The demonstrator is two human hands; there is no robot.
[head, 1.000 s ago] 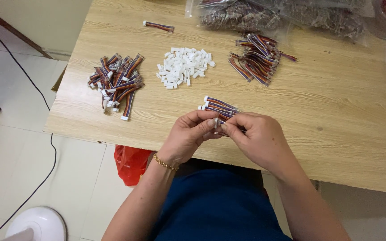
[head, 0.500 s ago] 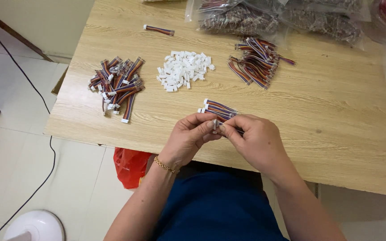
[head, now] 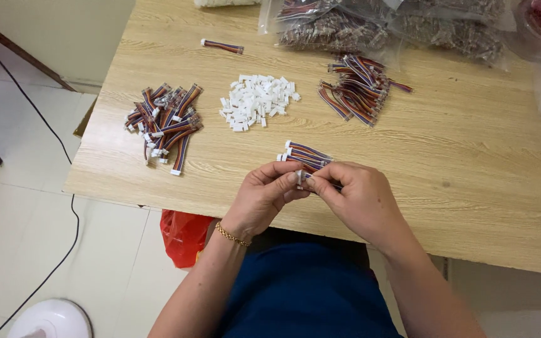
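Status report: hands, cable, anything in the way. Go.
Left hand and right hand pinch one ribbon cable. Cable bundle lies just behind. Nothing blocking.

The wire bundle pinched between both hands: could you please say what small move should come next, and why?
Probably press the white connector home onto the wire bundle: the left hand and right hand pinch it together at the fingertips, above the table, seemingly mid-fitting.

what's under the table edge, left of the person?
A red plastic bag on the pale tiled floor, partly hidden by the wooden table and left hand; its contents can't be seen.
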